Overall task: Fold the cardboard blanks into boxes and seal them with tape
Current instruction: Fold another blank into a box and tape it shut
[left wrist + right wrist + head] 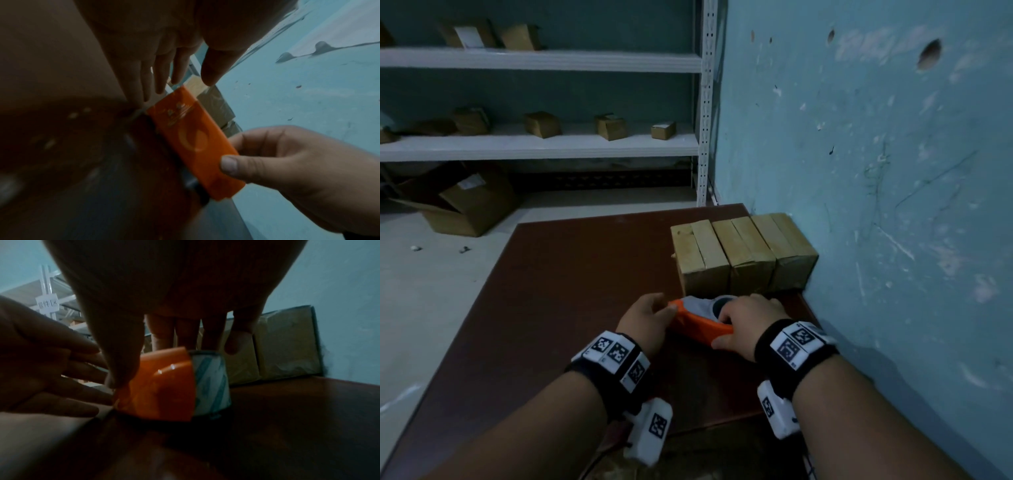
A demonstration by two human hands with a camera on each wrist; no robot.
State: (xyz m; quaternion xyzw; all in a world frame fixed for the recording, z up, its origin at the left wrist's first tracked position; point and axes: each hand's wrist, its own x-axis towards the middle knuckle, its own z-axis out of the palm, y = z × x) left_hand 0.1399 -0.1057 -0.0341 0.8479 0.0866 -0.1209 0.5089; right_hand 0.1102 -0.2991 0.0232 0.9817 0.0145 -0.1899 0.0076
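Observation:
An orange tape dispenser [698, 322] [195, 141] [164, 386] with a white tape roll [722, 303] [211, 382] lies on the brown table [571, 274]. My right hand [746, 322] [185, 305] grips it, fingers over the roll and thumb on the near orange side. My left hand [654, 315] [174, 73] reaches its straight fingers and thumb to the dispenser's left tip; the touch itself is hard to see. Three taped cardboard boxes [739, 253] [287, 345] stand in a row just behind the dispenser.
A blue wall [876, 171] runs along the table's right side, close to the boxes. A white shelf [541, 144] with several small boxes stands at the back. An open carton [465, 205] lies on the floor at the left.

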